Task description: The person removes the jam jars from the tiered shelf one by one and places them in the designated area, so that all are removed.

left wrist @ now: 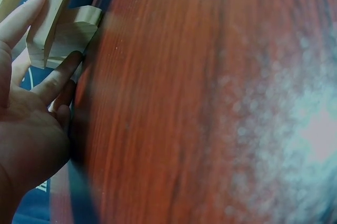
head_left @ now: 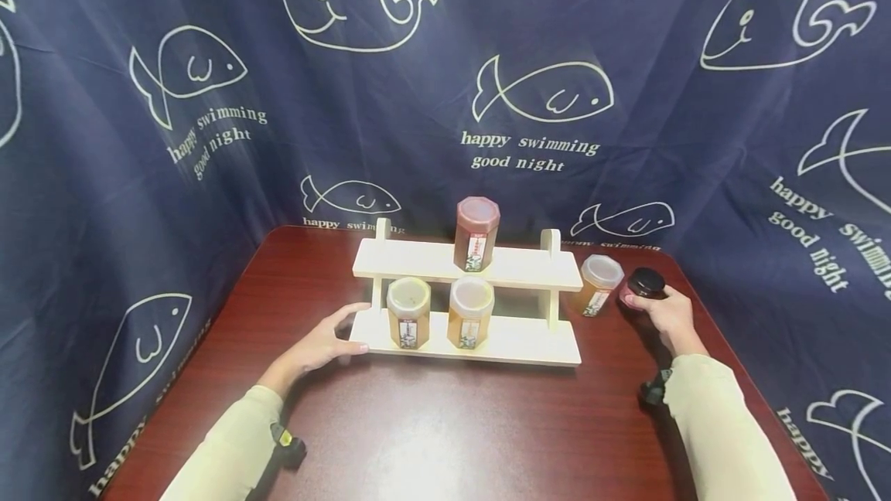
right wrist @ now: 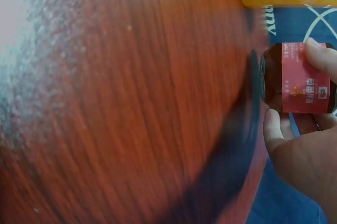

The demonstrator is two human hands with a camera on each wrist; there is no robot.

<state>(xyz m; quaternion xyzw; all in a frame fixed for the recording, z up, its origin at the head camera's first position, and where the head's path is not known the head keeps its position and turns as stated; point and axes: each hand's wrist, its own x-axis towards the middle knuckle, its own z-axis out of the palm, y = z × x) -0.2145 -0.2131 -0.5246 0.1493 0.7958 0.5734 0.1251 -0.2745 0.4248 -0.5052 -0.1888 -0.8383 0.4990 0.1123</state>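
Note:
A two-tier pale wooden rack stands on the table. My left hand holds its lower left end, thumb at the front corner and fingers around the side; the left wrist view shows the wooden end between thumb and fingers. On the right, my right hand grips a small dark glass jar with a black lid. Its red label shows in the right wrist view, thumb on one side and fingers on the other. Just left of this jar is an amber jar with a whitish lid.
Two yellow-amber jars sit on the lower tier, left of its middle. One reddish jar stands on the upper tier. Under everything is a dark red wooden table, with a blue fish-print curtain behind and at both sides.

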